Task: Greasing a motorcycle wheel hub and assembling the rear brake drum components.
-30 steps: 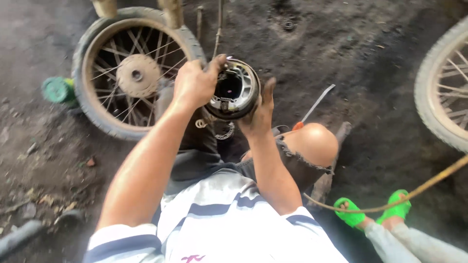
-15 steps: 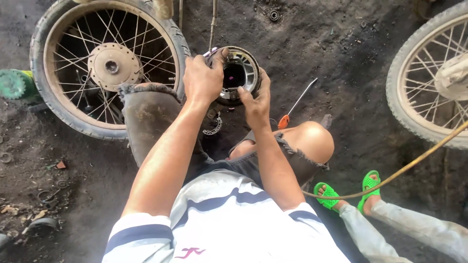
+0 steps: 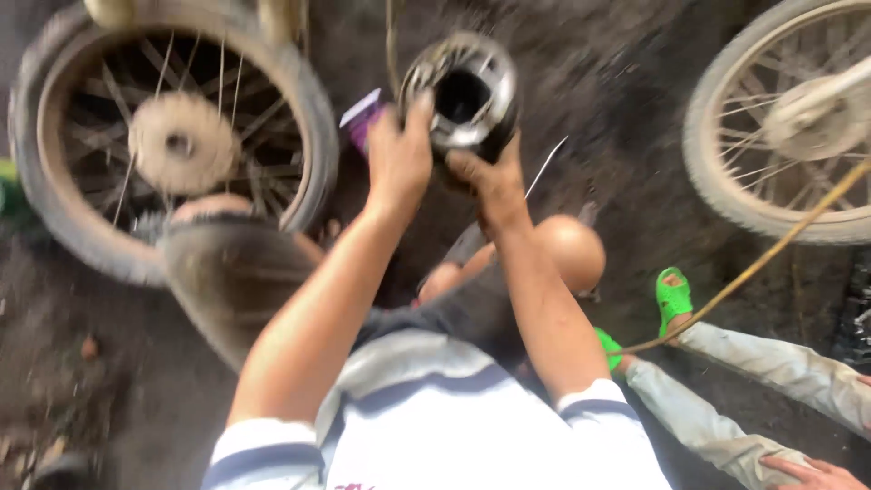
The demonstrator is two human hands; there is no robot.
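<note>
I hold the round metal drum part (image 3: 463, 91) up in front of me with both hands, above my knees, and it is my landmark for everything here. My left hand (image 3: 399, 159) is closed on its left edge, with the fingers curled over the rim, and my right hand (image 3: 485, 177) grips it from below, with the thumb pressing on the lower edge. The dark open hollow of the drum faces toward me. The picture is blurred, so I cannot tell the small details inside the hollow. Just left of the drum, behind my left hand, there is a small purple thing (image 3: 363, 118); I cannot say what it is. Farther left of the drum lies a spoked wheel (image 3: 172, 145) with its tyre on the dirt floor (image 3: 608, 109), and far to the right of the drum is a second spoked wheel (image 3: 789, 118). Below and right of the drum another person's feet in green sandals (image 3: 673, 295) stand, near a yellow hose (image 3: 753, 263). To handle this part well, I think both hands must hold the rim firmly and keep it level, because it looks heavy and greasy and may slip.
</note>
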